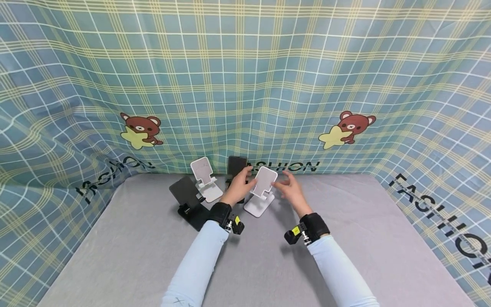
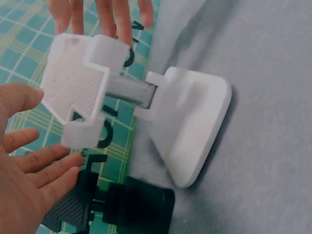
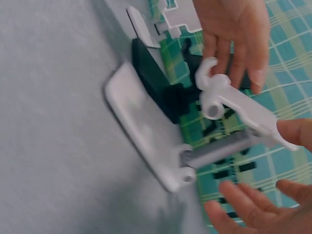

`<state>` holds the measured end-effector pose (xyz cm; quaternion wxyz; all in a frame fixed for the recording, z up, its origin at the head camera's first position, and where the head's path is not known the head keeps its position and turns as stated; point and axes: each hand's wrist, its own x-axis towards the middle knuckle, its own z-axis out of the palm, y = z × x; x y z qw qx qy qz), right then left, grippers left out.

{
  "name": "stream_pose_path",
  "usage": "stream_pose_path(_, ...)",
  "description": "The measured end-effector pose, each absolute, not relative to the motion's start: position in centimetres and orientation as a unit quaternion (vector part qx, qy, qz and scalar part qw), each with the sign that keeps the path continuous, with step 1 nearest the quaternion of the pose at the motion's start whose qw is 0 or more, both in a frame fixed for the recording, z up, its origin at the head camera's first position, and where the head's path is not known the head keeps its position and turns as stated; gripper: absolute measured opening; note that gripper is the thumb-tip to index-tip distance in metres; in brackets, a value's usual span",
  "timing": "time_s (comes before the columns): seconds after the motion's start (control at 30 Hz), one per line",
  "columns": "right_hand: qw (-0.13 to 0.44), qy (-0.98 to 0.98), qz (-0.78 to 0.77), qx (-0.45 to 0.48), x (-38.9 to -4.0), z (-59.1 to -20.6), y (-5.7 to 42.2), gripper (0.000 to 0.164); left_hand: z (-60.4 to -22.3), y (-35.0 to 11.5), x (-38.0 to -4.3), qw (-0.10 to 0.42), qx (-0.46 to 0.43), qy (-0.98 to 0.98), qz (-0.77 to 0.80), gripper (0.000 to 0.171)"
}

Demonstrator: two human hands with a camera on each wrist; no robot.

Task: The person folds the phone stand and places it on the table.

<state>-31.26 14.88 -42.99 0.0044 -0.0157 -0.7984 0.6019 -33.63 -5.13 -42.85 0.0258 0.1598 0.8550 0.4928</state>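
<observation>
A white phone stand (image 1: 264, 182) stands unfolded on the grey cloth, its upper plate tilted up on a grey stem. To its left is my left hand (image 1: 239, 186), fingers spread and thumb at the plate's edge; whether it touches is hard to tell. On the other side my right hand (image 1: 293, 194) has its thumb (image 3: 295, 132) against or very near the plate's edge, other fingers extended apart from the stand. Neither hand curls round it. A black phone stand (image 1: 237, 164) stands behind my left hand, which partly hides it.
Further left stand a second white phone stand (image 1: 202, 170) and a second black phone stand (image 1: 186, 192), both unfolded. A checked curtain (image 1: 245, 85) with bear prints hangs behind and at both sides of the grey cloth-covered table (image 1: 261, 264).
</observation>
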Motion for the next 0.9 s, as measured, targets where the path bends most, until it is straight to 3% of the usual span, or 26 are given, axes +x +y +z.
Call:
stream_pose_path(0.13, -0.002, -0.746, 0.665, -0.014, -31.3, -44.1, 14.2, 0.068, -43.1, -4.2, -33.6, 0.014, 0.166, 0.844, 0.509, 0.053)
stream_pose_path(0.47, 0.058, -0.685, 0.726, -0.004, -31.7, -44.7, 12.8, 0.054, -44.0, -3.0, -33.7, 0.007, 0.135, 0.814, 0.566, 0.045)
stream_pose_path(0.9, 0.087, -0.687, 0.722, -0.005, -30.8, -43.1, 12.5, 0.05, -42.9, -3.1, -32.8, 0.038, 0.116, 0.778, 0.617, 0.04)
